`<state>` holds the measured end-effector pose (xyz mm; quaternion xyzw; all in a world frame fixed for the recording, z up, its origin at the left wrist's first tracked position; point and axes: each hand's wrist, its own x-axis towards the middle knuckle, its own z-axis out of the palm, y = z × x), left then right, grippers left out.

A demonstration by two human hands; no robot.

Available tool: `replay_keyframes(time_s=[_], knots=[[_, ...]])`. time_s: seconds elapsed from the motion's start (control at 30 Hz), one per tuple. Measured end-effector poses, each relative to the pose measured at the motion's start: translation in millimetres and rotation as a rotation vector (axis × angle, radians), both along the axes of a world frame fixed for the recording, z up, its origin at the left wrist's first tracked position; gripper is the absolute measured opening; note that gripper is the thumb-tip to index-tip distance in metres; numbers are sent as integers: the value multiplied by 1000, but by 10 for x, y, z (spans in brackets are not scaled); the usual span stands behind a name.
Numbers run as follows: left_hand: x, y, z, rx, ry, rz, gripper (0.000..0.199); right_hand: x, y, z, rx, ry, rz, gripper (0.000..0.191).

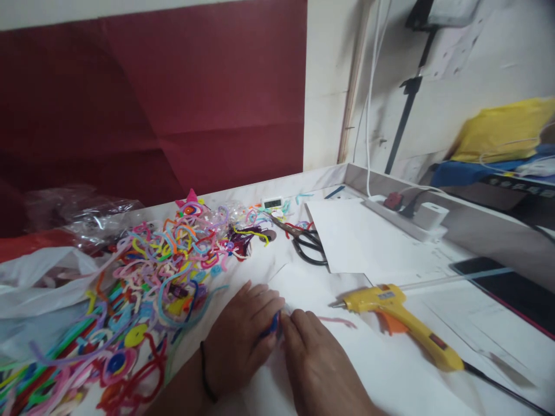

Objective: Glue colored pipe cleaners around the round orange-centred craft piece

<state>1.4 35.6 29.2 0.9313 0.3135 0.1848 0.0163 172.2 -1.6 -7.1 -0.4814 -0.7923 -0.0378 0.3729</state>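
Note:
My left hand (243, 335), with a dark band on its wrist, is closed around a small dark-blue piece (271, 325), which looks like bent pipe cleaner. My right hand (321, 358) meets it fingertip to fingertip, its fingers pressed together in a pinch. What lies between those right fingertips is mostly hidden. A short pink pipe cleaner (340, 321) rests on the white sheet just beyond my right hand. To the right lies a yellow hot glue gun (394, 306), its nozzle pointing left.
A tangled heap of colourful pipe cleaners (173, 254) covers the left side. Black-handled scissors (303, 240) lie at the back beside white paper (373, 237). A power strip (407, 222) and a dark phone (503, 289) are on the right. The glue gun's cord (503, 387) runs toward the lower right.

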Motion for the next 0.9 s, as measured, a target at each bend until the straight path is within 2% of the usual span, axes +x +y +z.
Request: replay_keyframes(time_s=[0.13,0.33,0.67,0.9], knots=[[-2,6,-10,6,-3,4,43,-44,1,-85,15,26,-17,36],[-11,16,-41,-4,-12,-11,43,-68,0,-125,71,16,-42,45],[-14,-8,-72,35,-34,10,44,-73,41,-249,177,-26,-60,41],[19,-17,-65,41,-91,1,39,45,50,-221,258,-140,-19,32]])
